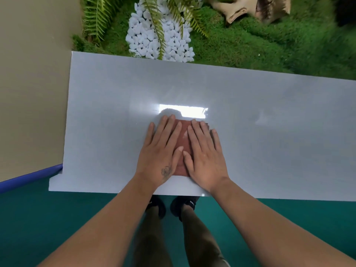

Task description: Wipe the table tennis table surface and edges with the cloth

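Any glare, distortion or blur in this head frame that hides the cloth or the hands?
Head view: a bright rectangular glare patch sits on the table just beyond the fingertips; the cloth, left hand and right hand stay clear. Wide-angle bending curves the table's edges; the top-right corner is blurred.

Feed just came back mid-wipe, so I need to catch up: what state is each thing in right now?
Cloth: folded, flat on the table, pinned under both hands.
Left hand: flat, fingers straight, pressing on the cloth.
Right hand: flat, fingers straight, pressing on the cloth.
Table: glossy pale surface with a bright light reflection beyond the fingertips; whether wet or dry, cannot tell.
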The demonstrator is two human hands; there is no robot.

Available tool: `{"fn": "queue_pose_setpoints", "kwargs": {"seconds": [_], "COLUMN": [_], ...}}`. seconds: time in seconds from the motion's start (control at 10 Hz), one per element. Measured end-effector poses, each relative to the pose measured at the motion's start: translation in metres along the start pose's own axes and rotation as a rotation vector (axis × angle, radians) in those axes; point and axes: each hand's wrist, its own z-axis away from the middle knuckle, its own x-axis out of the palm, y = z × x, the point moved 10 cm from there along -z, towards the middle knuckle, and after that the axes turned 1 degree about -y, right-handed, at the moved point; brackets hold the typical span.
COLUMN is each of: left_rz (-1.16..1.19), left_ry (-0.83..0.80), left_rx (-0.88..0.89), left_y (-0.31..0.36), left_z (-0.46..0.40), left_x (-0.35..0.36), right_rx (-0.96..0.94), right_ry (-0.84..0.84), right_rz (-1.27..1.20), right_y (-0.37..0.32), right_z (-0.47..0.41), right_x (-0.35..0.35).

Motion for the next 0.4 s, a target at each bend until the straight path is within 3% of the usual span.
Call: {"fn": "queue_pose_setpoints", "kwargs": {"seconds": [0.2,0.4], "left_rz": [-0.084,-0.045], "left_ry": [-0.076,-0.09], "left_rx": [0.01,-0.025], "left_y": [-0.005,-0.001], "left_z": [0.0,-0.008], "left_x": [0.013,-0.024], "right_rx": [-0.002,0.008], "right_ry": [-0.091,-0.087], "right_rz": [0.057,-0.069], "right_y": [0.005,0.002], "right_z": [0.0,-0.006], "right_x": [0.009,-0.027]}}
